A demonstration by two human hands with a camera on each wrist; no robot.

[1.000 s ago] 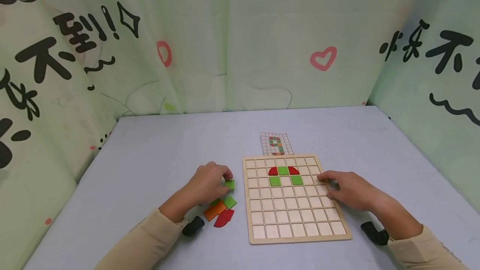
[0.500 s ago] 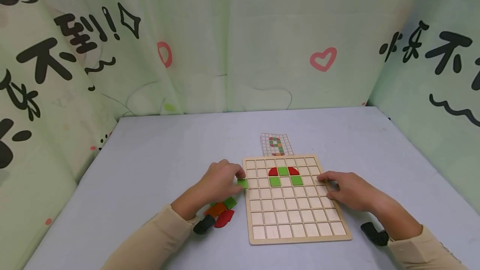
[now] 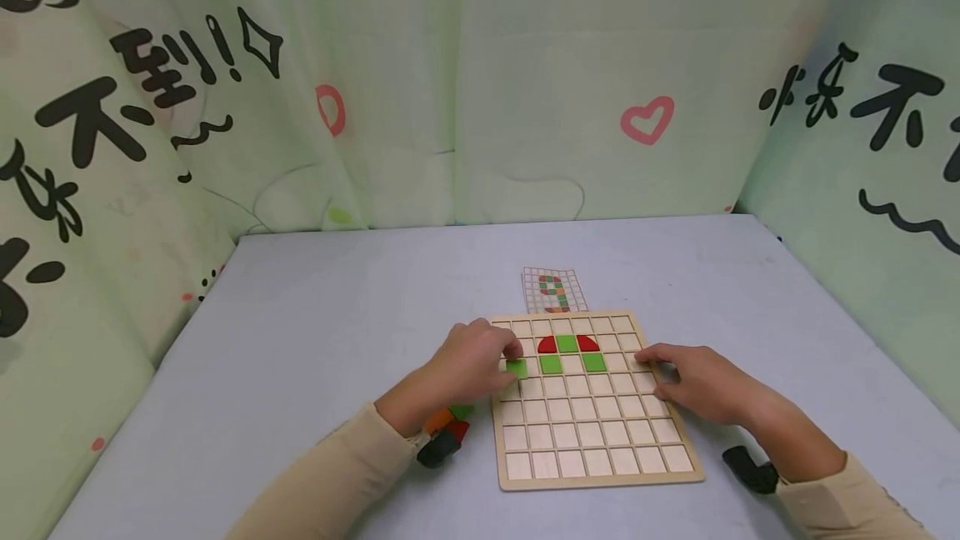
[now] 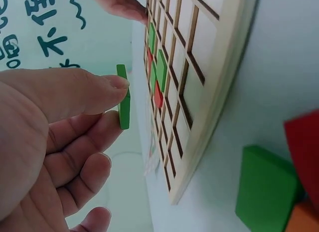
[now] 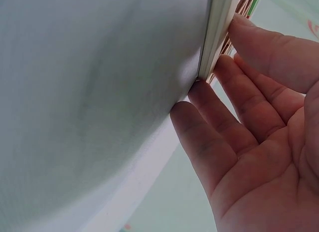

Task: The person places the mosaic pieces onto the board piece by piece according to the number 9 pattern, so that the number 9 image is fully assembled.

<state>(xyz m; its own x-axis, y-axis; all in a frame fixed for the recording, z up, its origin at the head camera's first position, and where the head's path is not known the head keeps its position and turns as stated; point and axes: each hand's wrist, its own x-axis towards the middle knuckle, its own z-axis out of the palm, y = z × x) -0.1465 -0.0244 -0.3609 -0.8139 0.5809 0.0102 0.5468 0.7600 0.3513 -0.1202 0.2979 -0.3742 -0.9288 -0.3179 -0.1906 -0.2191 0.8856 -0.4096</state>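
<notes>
Green tile, one: being held by the left hand, showing over the upper-left cells of the grid board, right of the frame's centre; in the left wrist view it is hanging clear of the wood.
Left fingers: pinching the tile between thumb and fingertips.
Right hand, mid-right: fingers fairly straight, touching the board's right edge, apparently steadying it.
Step in hand, by judgement: bringing one piece to a free cell. Next move: probably calling for squaring the tile with its cell, lowering it flat and letting go.
Count. Grid board: one. Placed green squares: three. Placed red pieces, curved: two. Printed card, upper centre-right, lying at the board's far edge: one. Loose on the desk, lower centre: green piece, red piece, orange piece, one each showing; the black wrist device is hiding any others.
</notes>
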